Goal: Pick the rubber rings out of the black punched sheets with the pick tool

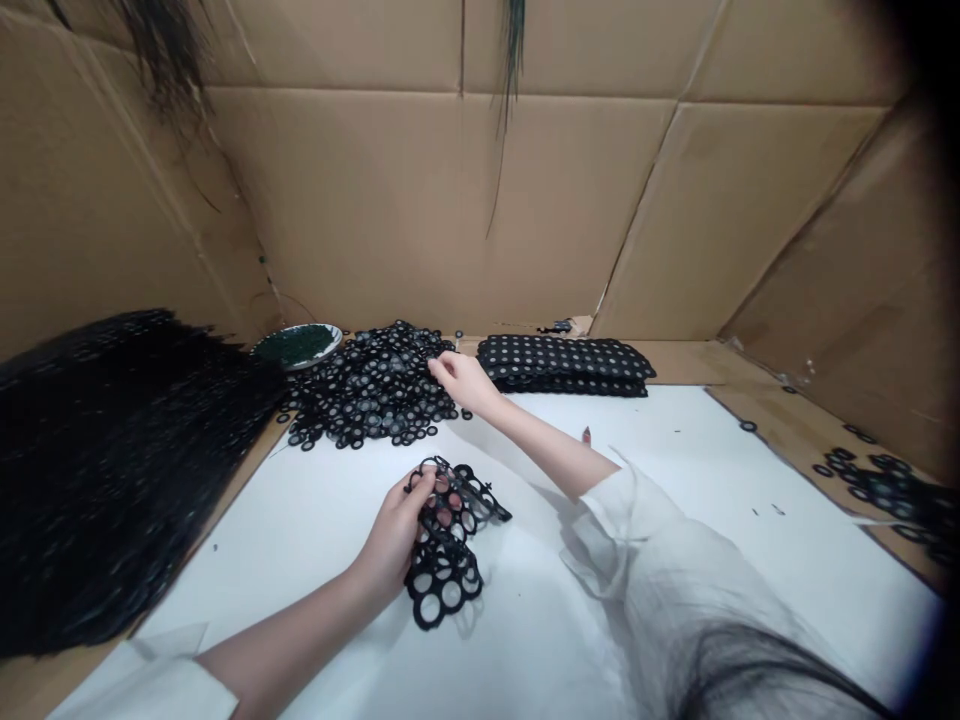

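My left hand (391,535) grips a floppy black mesh of joined rings (442,565) between thumb and fingers, low over the white surface. Part of the mesh folds and hangs below the fingers. Farther forward, my right hand (459,378) is at the right edge of a heap of loose black rings (367,385). Its thumb and forefinger are pinched together; whether a ring is between them is too small to tell. Just right of that hand lies a stack of finished-looking black ring mesh panels (566,362).
A large bundle of black strands (112,470) lies at the left. Behind the heap is a shallow dish (296,345) of small dark green bits. More loose rings (892,485) are on the right. Cardboard walls (555,210) enclose the white work surface (315,610).
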Motion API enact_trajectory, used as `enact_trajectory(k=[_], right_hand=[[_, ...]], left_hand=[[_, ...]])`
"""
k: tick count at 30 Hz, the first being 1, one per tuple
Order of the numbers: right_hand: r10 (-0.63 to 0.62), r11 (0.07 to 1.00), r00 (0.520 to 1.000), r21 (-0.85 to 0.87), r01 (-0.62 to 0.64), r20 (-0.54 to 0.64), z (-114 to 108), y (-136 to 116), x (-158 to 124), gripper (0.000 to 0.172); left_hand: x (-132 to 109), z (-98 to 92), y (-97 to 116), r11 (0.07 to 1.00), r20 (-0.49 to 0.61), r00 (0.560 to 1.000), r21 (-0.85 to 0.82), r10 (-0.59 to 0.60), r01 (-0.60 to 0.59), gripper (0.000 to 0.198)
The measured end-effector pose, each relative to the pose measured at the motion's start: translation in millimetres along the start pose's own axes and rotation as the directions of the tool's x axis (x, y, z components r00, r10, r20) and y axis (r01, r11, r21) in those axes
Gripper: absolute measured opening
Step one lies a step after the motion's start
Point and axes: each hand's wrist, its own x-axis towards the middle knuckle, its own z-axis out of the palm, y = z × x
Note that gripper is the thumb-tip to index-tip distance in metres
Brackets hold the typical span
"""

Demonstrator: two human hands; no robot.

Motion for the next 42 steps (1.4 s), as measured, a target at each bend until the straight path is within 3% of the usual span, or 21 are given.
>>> enact_trajectory(k=[2,6,8,11,14,17,20,21,23,26,29,32,35,37,40,42], right_hand=[[-0.09,0.996,0.988,0.027,0.087,0.128,-12.5,-4.8,-29.7,0.041],[-0.078,0.997,0.914,0.018,0.077,0.398,-26.1,-10.9,-81.6,0.034],[-0.099,0.993,0.889,0.102,0.059,0.447,-23.0,-10.8,-96.7,0.031],[-0.117,0.958,0.89,0.287,-0.016,0.441,-11.3,-10.0,-105.5,0.023],[-0.09,0.908,0.928,0.413,-0.073,0.362,-7.1,-6.7,-99.9,0.02],[0.049,0.89,0.985,0.441,-0.118,0.163,-22.4,6.7,-80.9,0.022],[0.213,0.899,0.973,0.407,-0.159,-0.091,-44.2,23.7,-56.9,0.03],[0.228,0.921,0.948,0.364,-0.136,-0.221,-47.6,27.1,-49.7,0.027],[0.143,0.956,0.956,0.285,-0.066,-0.257,-43.7,28.5,-37.4,0.027],[0.024,0.978,0.984,0.209,0.013,-0.175,-17.1,22.4,-20.7,0.03],[0.088,0.98,0.99,0.188,-0.067,-0.106,8.5,16.9,-6.4,0.031],[0.095,0.979,0.994,0.186,-0.084,-0.047,10.9,13.3,-9.4,0.03],[0.003,0.987,1.0,0.162,-0.005,0.015,-6.0,5.1,-43.2,0.037],[-0.015,0.987,0.991,0.158,-0.006,0.135,-17.9,-3.7,-78.2,0.039],[0.043,0.994,0.913,0.078,-0.081,0.405,-25.6,-17.2,-126.8,0.042],[0.076,0.994,0.872,0.034,-0.106,0.484,-24.5,-23.6,-145.6,0.052]], left_hand=[[1.8,-1.5,-1.4,0.999,0.022,0.999,0.028,0.038,-0.038,0.022],[3.0,-1.6,-3.2,0.996,0.054,0.997,0.068,0.056,-0.06,0.017],[2.5,-0.5,-2.7,0.989,0.066,0.994,0.119,0.084,-0.091,0.014],[1.6,1.5,-1.0,0.976,0.088,0.99,0.178,0.115,-0.129,0.011],[0.3,2.3,-1.1,0.983,0.096,0.993,0.166,0.067,-0.083,0.012],[-2.6,1.7,-4.6,0.988,0.036,0.999,0.151,-0.017,0.011,0.009],[-5.6,0.9,-8.6,0.99,-0.008,0.997,0.116,-0.074,0.075,0.01],[-5.9,0.7,-9.1,0.99,-0.01,0.996,0.106,-0.091,0.092,0.012],[-5.0,0.4,-8.3,0.987,-0.004,0.994,0.117,-0.107,0.107,0.019],[-2.0,-0.3,-4.6,0.976,0.043,0.996,0.21,-0.072,0.062,0.026],[0.0,-1.5,-2.1,0.974,0.062,0.997,0.221,-0.055,0.04,0.025],[0.5,-2.6,-1.9,0.985,0.04,0.997,0.16,-0.064,0.057,0.022],[0.2,-2.3,-1.9,0.996,-0.016,0.999,0.074,-0.041,0.042,0.022],[-0.4,-1.4,-1.6,1.0,-0.03,0.999,0.02,-0.015,0.016,0.025],[-2.4,0.2,-2.0,1.0,0.028,1.0,-0.007,-0.002,0.002,0.021],[-4.3,1.0,-3.2,1.0,0.058,0.998,0.0,-0.008,0.008,0.018]])
